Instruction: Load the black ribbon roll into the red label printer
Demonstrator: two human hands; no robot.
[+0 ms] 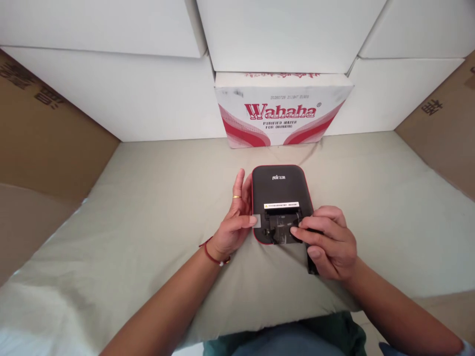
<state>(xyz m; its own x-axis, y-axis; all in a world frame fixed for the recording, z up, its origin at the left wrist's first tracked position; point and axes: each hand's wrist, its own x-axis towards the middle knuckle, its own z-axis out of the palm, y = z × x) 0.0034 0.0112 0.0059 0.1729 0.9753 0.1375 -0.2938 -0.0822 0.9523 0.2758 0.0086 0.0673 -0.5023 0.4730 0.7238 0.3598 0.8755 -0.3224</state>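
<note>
A black, rounded device with a red rim lies on the cloth-covered surface, a white warning label across it. Below the label is an open recess with a dark, shiny inside. My left hand grips the device's left side, fingers along the edge and thumb on a small grey tab. At the lower right, the curled fingers of my right hand hold a black flat part, with fingertips at the recess's right edge. Whether that part is joined to the device is hidden by my hand.
Behind the device stands a white and red Wahaha water carton against stacked white boxes. Brown cardboard walls rise at the left and right. The pale green cloth drapes over the near edge.
</note>
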